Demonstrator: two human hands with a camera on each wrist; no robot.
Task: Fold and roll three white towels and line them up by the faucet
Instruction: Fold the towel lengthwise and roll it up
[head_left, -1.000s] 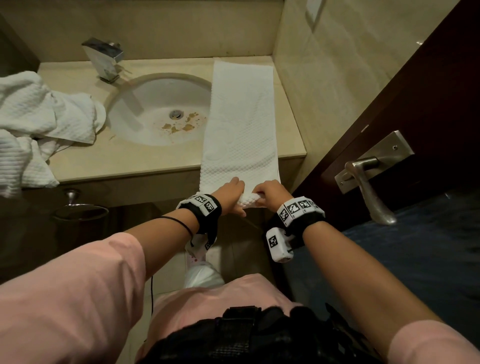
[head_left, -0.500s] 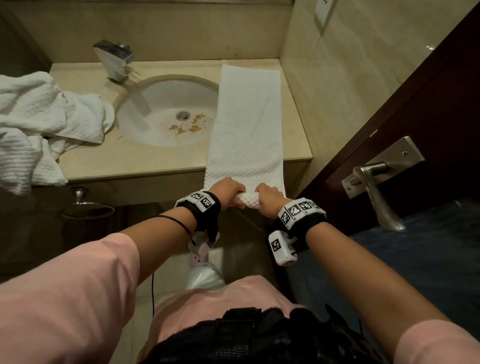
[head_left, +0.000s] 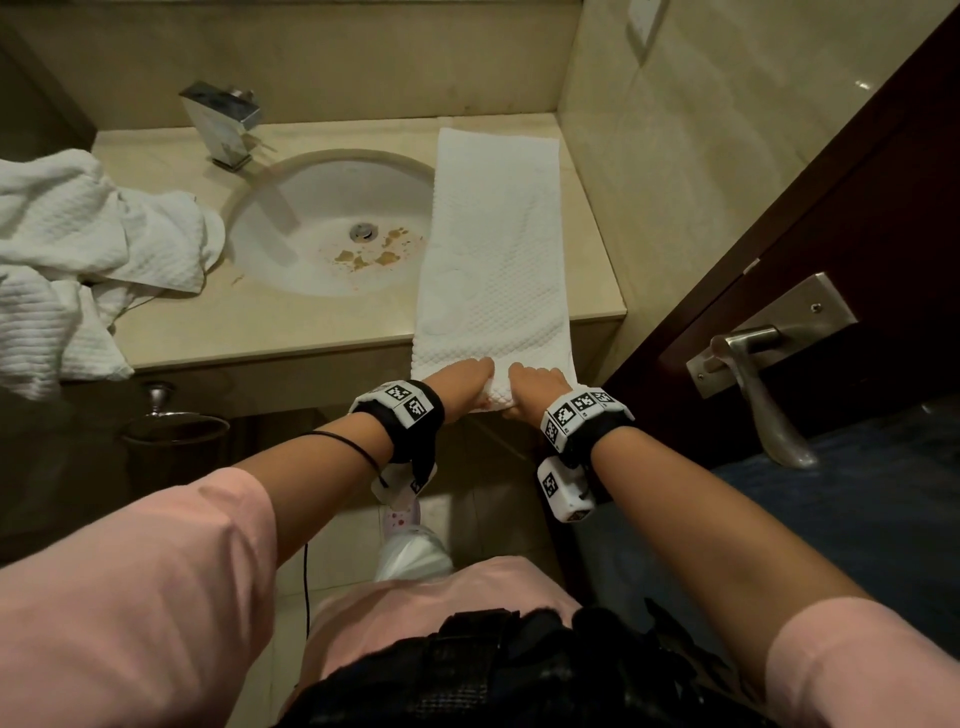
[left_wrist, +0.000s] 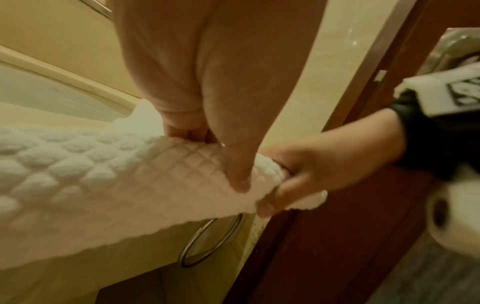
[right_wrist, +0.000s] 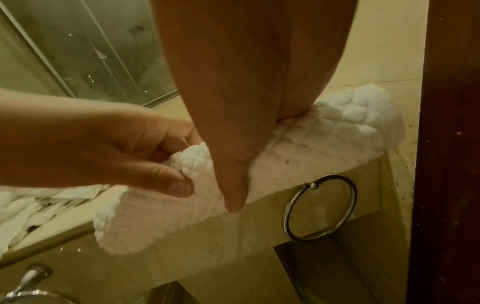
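A long folded white towel (head_left: 491, 244) lies on the counter right of the sink, reaching from the back wall to the front edge. Its near end is rolled into a small tube (head_left: 500, 397) at the counter's edge. My left hand (head_left: 462, 382) and right hand (head_left: 535, 387) grip that roll side by side, fingers over the top and thumbs underneath. The wrist views show the same roll (left_wrist: 182, 170) (right_wrist: 298, 152) held between curled fingers and thumbs. Loose white towels (head_left: 78, 249) are heaped at the counter's left end. The chrome faucet (head_left: 223, 122) stands behind the sink.
The round sink basin (head_left: 322, 234) has brown stains near the drain. A tiled wall closes the counter's right side, with a dark wooden door and metal lever handle (head_left: 763, 374) beyond. A chrome towel ring (right_wrist: 320, 207) hangs under the counter, and a lidded bin (head_left: 171, 441) stands below left.
Both hands have rolled the towel's near end forward, up from below the counter's edge to its rim. The flat stretch of towel is a little shorter.
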